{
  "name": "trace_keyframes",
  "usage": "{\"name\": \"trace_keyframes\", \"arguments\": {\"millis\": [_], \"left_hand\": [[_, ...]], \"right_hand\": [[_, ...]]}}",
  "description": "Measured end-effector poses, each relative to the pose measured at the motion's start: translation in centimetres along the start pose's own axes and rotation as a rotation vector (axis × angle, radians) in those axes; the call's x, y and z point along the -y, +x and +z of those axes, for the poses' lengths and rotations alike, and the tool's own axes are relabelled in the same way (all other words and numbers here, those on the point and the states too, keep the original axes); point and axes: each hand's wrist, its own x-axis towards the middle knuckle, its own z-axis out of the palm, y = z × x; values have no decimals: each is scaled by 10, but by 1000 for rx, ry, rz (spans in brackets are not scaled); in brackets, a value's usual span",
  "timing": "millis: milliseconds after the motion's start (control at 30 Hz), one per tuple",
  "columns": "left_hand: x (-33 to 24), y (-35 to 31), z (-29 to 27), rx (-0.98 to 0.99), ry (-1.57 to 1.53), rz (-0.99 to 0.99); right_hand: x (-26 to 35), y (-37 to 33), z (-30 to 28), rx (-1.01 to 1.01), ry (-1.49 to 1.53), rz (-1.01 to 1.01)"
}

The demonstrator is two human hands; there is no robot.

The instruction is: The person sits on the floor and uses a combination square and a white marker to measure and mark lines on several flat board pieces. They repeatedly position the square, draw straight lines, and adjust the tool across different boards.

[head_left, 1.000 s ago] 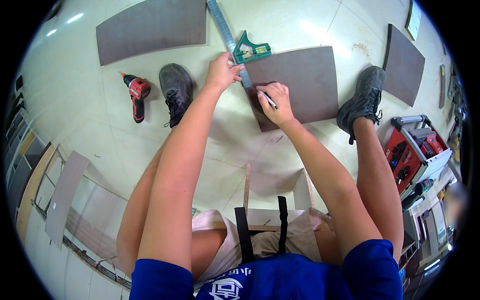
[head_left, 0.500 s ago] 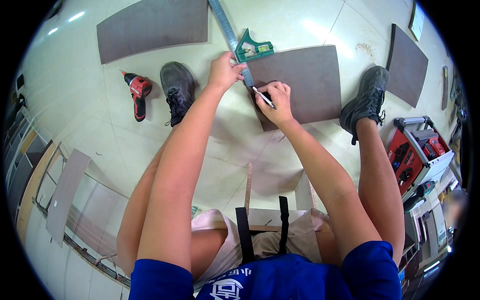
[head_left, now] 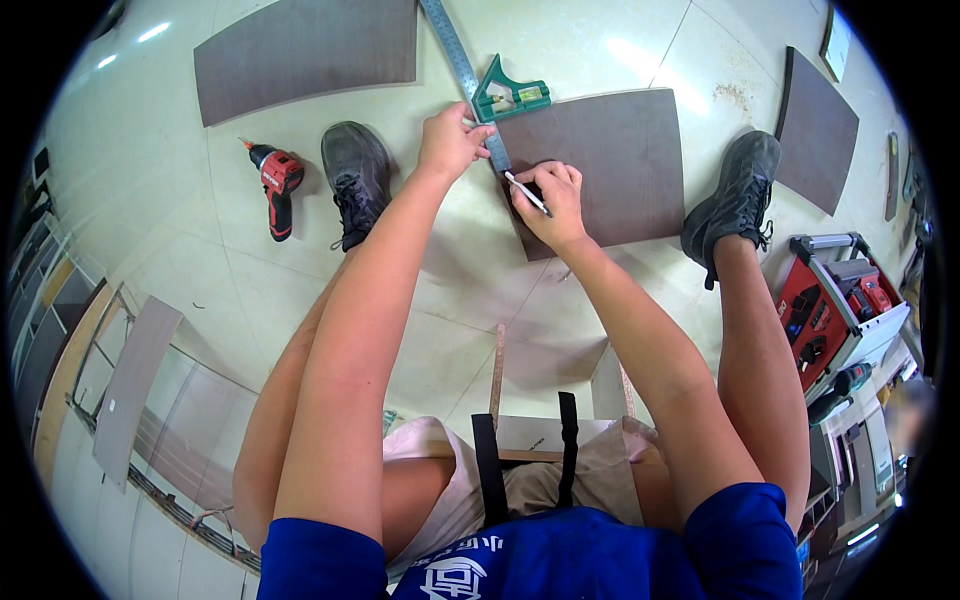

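Brown panel (head_left: 610, 170) lay flat on the pale floor (head_left: 440, 270), partly under my R grip (head_left: 552, 200) and just right of my L grip (head_left: 453, 142). Key relation, as I judged it: pen tip vs. blade end. My R grip was closed on a slim white pen (head_left: 530, 196), tip aimed up-left, i.e. away from the wrist and right beside the near end of the steel blade (head_left: 452, 50). My L grip was closed on the green-headed combo square (head_left: 518, 104), fingers abt. the blade just nearer than the head, which sat at the panel's far edge, beyond & right of that grip. Blade's long axis ran from well beyond the L grip, down-right to the R fingertips, roughly along the panel's left edge. Panel looked wider L–R, mostly out to the right of both grips, but lens bend made its true long side hard to call. R grip was nearer the panel's middle; L was nearer the head.

Hidden stuff: R grip covered a patch of panel, so any line under it = unknown. Couldn't tell if the pen tip touched. L fingers hid a bit of blade; its far end was cut off by the view's top edge, & the scale was too small to read.
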Motion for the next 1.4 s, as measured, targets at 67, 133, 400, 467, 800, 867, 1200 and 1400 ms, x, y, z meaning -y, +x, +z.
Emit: {"name": "trace_keyframes", "arguments": {"millis": [67,133,400,467,800,867,1200,1400], "left_hand": [[1,0,0,-1,15,8],[1,1,-1,11,14,7],[5,4,-4,39,-10,26],[4,3,-4,44,-17,20],[12,7,-2,16,-68,44],[12,8,-3,18,-53,47],[12,8,-2,34,-41,48],[17,11,-3,43,-48,56]], "right_hand": [[0,0,0,-2,-5,0],[1,0,0,-6,-6,-5],[0,-1,1,-6,-2,-17],[0,-1,1,-6,0,-22],[3,0,1,-5,-2,-16],[3,0,1,0,-2,-14],[2,-1,3,16,-19,6],[3,-1,3,11,-23,-21]]}}
